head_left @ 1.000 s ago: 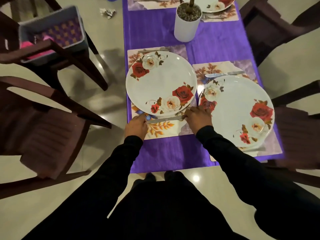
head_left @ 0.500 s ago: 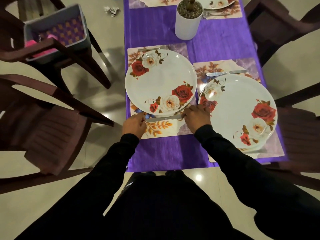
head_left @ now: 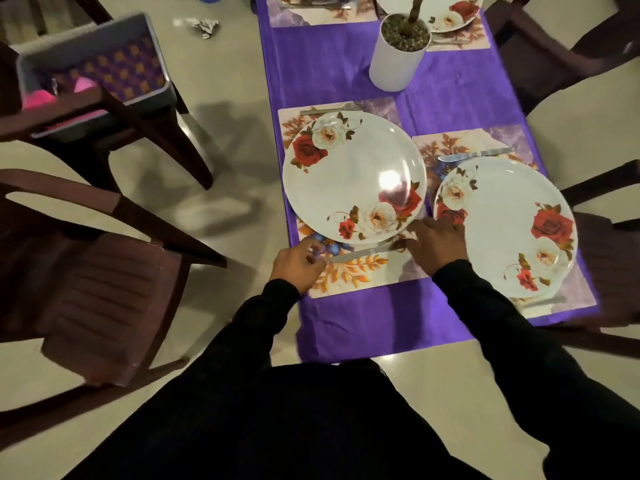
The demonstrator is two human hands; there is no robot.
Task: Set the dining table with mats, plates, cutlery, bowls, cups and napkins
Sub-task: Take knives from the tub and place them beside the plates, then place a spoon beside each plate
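A table knife (head_left: 360, 252) lies on the floral mat (head_left: 349, 277), just below the left rose-patterned plate (head_left: 353, 178). My left hand (head_left: 298, 266) pinches the knife's left end with curled fingers. My right hand (head_left: 436, 244) rests on its right end with the fingers spread fairly straight. A fork (head_left: 332, 108) lies on the mat above that plate. To the right, a second rose plate (head_left: 502, 226) sits on its own mat (head_left: 571, 292), with another knife (head_left: 474, 154) above it.
A purple cloth (head_left: 381, 327) covers the table. A white plant pot (head_left: 398, 53) stands at mid-table, with further set places (head_left: 450, 15) behind it. Dark chairs (head_left: 104, 289) surround the table. A grey basket (head_left: 100, 67) with patterned cloth and pink items sits on the left chair.
The knife has tilted slightly, its left end now lower. My right hand's fingers have spread out over its right end. My view has moved closer to the table.
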